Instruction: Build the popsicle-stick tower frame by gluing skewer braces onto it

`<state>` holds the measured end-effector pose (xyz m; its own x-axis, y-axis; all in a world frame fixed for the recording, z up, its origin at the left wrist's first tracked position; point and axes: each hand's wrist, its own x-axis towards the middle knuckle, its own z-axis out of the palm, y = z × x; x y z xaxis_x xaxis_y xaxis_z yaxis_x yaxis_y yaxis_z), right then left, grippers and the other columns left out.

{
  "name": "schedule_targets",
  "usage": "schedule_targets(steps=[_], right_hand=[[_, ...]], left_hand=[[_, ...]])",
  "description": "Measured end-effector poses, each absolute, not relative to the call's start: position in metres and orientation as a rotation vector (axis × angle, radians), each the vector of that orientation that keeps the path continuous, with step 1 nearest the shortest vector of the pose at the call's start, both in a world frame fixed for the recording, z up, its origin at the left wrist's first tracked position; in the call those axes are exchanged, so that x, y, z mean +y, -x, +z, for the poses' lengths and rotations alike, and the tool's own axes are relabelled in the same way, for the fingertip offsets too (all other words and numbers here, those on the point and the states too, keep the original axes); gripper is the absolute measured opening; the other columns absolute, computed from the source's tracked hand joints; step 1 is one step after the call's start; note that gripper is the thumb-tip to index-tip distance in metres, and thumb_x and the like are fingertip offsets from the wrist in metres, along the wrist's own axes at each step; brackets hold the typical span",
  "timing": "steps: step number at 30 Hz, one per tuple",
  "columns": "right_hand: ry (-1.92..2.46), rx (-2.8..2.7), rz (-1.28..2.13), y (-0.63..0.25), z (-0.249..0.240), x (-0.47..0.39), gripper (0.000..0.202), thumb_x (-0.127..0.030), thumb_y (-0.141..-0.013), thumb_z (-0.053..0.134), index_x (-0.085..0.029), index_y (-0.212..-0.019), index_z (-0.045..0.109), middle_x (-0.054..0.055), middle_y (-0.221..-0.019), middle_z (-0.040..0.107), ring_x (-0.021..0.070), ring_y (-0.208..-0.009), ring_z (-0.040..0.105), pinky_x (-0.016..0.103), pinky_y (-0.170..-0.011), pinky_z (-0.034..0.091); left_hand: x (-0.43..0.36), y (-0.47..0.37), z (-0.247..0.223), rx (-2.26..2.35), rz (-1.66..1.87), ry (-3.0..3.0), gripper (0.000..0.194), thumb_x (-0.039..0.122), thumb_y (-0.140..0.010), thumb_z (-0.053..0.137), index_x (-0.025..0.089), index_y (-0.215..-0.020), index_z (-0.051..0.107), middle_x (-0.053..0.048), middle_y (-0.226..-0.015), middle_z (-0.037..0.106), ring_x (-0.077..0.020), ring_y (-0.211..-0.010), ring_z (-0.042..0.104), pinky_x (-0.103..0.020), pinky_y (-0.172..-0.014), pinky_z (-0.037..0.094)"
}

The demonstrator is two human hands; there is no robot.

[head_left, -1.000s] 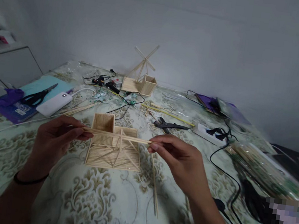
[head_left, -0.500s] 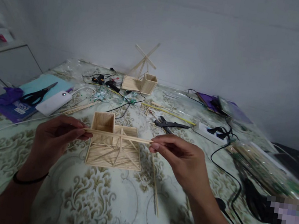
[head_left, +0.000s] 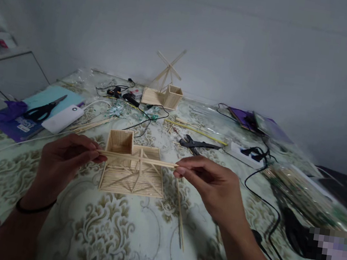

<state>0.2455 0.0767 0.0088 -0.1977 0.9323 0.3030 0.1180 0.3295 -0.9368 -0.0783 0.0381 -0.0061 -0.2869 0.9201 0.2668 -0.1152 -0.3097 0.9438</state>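
Between my two hands a pair of thin wooden sticks (head_left: pixel 156 162) runs level, side by side. My left hand (head_left: pixel 62 159) pinches their left end between thumb and fingers. At the other end, my right hand (head_left: pixel 211 185) pinches them the same way. The sticks cross in front of the top of a small stick-built model (head_left: pixel 121 183), which has a square open box (head_left: pixel 120 140) at its back left and slanting struts meeting at a post. Whether the sticks touch the post I cannot tell. A loose stick (head_left: pixel 180 217) lies on the table to the model's right.
A second stick model (head_left: pixel 154 97) with crossed blades stands by the wall. Black pliers (head_left: pixel 200 144), a white power strip (head_left: pixel 244 155) and cables lie to the right, with bagged sticks (head_left: pixel 308 200). Scissors (head_left: pixel 45 110) and a white power bank (head_left: pixel 63 119) lie on the left.
Hardly anything differs. Both hands keep their pinch on the sticks, and the right hand has shifted very slightly to the right.
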Motion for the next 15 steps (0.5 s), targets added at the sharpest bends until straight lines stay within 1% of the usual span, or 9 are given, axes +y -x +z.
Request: schedule_targets(steps=[6, 11, 15], right_hand=[[0.968, -1.596, 0.983, -0.2455, 0.0097, 0.0763, 0.008, -0.033, -0.089, 0.092, -0.028, -0.087, 0.086, 0.0, -0.078, 0.083, 0.0139, -0.071, 0.079, 0.021, -0.068, 0.064], [0.984, -1.601, 0.98, -0.2467, 0.0101, 0.0754, 0.011, -0.037, -0.089, 0.091, -0.028, -0.086, 0.086, 0.001, -0.078, 0.083, 0.0162, -0.071, 0.079, 0.025, -0.068, 0.064], [0.987, -1.622, 0.956, -0.2474, 0.0115, 0.0751, 0.012, -0.038, -0.09, 0.091, -0.029, -0.085, 0.086, 0.002, -0.079, 0.083, 0.0177, -0.072, 0.078, 0.028, -0.069, 0.065]], left_hand=[[0.0395, 0.0787, -0.008, 1.124, 1.708, -1.181, 0.019, 0.022, -0.072, 0.102, 0.021, -0.081, 0.086, -0.001, -0.084, 0.083, -0.0174, -0.071, 0.084, -0.024, -0.071, 0.074], [0.0402, 0.0796, -0.0104, 1.144, 1.723, -1.178, 0.02, 0.022, -0.07, 0.102, 0.021, -0.081, 0.086, -0.001, -0.085, 0.084, -0.0189, -0.07, 0.084, -0.026, -0.072, 0.075], [0.0386, 0.079, -0.0079, 1.167, 1.712, -1.165, 0.018, 0.018, -0.071, 0.101, 0.02, -0.079, 0.085, -0.001, -0.082, 0.084, -0.0204, -0.071, 0.085, -0.027, -0.072, 0.075]])
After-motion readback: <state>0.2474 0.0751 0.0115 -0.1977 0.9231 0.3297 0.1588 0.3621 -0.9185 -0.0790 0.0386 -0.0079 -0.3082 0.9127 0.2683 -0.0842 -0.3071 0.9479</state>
